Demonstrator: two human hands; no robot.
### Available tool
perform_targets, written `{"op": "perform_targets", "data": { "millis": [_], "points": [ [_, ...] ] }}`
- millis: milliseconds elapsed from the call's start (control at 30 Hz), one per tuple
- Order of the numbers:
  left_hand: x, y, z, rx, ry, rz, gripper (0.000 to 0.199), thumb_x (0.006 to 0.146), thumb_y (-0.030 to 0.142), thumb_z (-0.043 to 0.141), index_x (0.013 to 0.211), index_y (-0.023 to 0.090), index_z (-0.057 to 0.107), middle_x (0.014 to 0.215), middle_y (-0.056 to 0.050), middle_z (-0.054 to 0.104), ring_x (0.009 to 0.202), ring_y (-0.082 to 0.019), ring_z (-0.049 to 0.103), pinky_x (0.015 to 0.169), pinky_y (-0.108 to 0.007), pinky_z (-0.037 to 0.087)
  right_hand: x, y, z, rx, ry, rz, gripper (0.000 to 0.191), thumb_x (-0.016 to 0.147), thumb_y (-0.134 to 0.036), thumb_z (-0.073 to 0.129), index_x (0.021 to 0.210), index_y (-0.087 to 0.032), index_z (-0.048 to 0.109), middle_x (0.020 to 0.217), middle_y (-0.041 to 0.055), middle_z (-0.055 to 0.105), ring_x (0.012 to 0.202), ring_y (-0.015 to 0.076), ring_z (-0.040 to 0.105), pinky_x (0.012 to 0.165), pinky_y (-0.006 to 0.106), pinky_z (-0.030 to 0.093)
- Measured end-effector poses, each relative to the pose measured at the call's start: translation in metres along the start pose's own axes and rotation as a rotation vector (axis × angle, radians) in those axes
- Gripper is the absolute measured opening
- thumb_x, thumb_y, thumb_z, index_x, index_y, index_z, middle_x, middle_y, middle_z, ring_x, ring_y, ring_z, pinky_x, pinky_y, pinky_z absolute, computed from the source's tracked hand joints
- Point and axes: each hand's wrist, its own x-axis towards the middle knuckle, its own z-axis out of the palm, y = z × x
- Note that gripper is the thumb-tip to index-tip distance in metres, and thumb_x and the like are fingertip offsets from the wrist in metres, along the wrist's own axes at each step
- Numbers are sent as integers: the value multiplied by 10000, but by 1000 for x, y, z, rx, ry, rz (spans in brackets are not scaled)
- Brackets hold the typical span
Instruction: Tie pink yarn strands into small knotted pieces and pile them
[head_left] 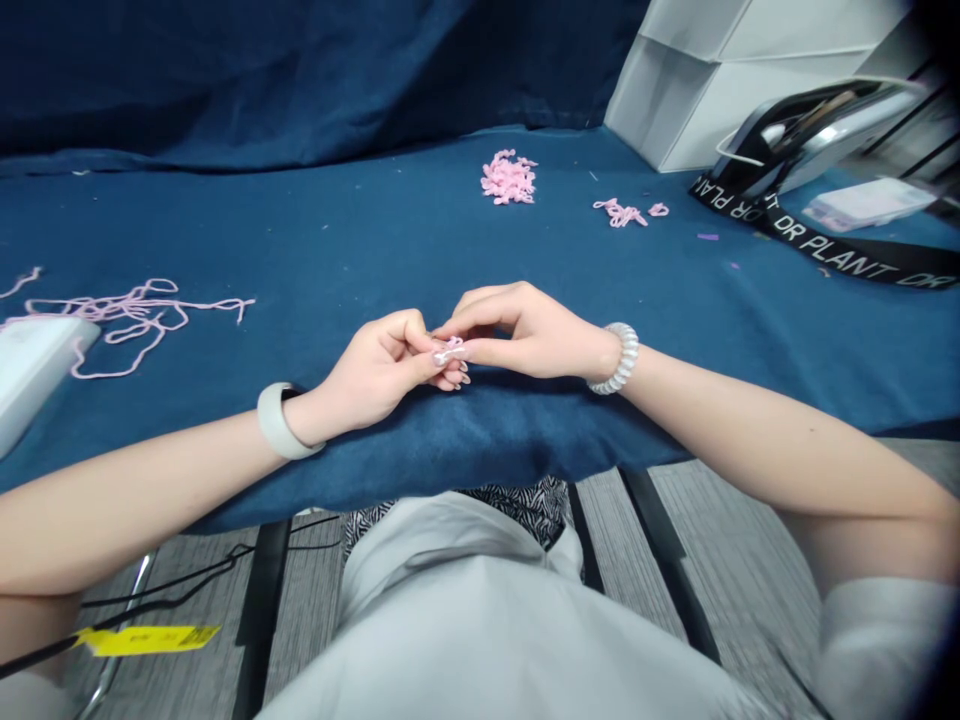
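- A small pink piece of soft, looped yarn [454, 342] sits between the fingertips of both hands, over the near edge of the table, around the middle.
- The left hand [379, 368] has its thumb and forefinger clamped on that piece, the other fingers curled beneath.
- The right hand [525, 330] brings its thumb and forefinger to the same spot from the right; the tips touch around the yarn, but overlap hides the contact—I cannot tell whether they grip it.
- A wide pale grey band [289, 422] circles the left wrist, and a clear, coiled bracelet [619, 358] the right one.
- Under the hands spreads a table covered in dark blue cloth [360, 250].
- To the left lies a loose tangle of long, pale pink yarn [142, 315], next to a white, flat-sided box [37, 375] at the left edge.
- On the far side, right of the middle, rests a heap of pink yarn loops [510, 178]; farther right is a smaller scatter of pink loops [622, 213].
- At the far right—a black strap with white "DR PLANT" lettering [840, 255], a flat white case [870, 203] and pale grey stacked boxes [697, 85].
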Motion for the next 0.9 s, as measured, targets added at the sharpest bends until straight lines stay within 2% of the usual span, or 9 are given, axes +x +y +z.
{"op": "perform_targets", "data": {
  "millis": [133, 300, 533, 733, 900],
  "points": [
    [-1, 2, 2, -35, 16, -53, 335, 753, 282, 759, 685, 146, 460, 723, -27, 725, 673, -136, 705, 634, -235, 595, 0, 0, 3, 15, 77, 30, 185, 860, -293, 639, 837, -126, 715, 775, 38, 688, 696, 102, 604, 669, 230, 465],
    [1, 7, 3, -151, 74, -105, 306, 729, 257, 780, 712, 140, 498, 742, -16, 723, 663, -120, 691, 622, -224, 580, 1, -5, 6, -136, 180, 81, 217, 881, -266, 603, 742, -117, 677, 732, 28, 675, 658, 94, 578, 657, 231, 426],
    [3, 12, 3, -251, 130, -173, 291, 684, 201, 798, 714, 147, 513, 711, 1, 697, 611, -106, 660, 534, -195, 540, 0, -7, 14, -335, 311, -4, 192, 870, -211, 591, 704, -120, 626, 672, 9, 628, 618, 85, 538, 622, 218, 399],
    [4, 12, 5, -217, 147, -163, 288, 681, 235, 802, 726, 145, 532, 694, 0, 689, 624, -109, 663, 556, -204, 550, -1, -8, 16, -460, 309, -94, 197, 883, -207, 563, 712, -126, 618, 675, 20, 625, 620, 96, 549, 614, 222, 411],
    [5, 12, 6, -194, 159, -167, 312, 646, 268, 829, 718, 139, 555, 670, -10, 696, 594, -100, 651, 571, -198, 553, -3, -7, 17, -631, 231, -220, 259, 944, -248, 471, 744, -143, 599, 726, 46, 631, 690, 125, 566, 671, 257, 450]
  ]
}}
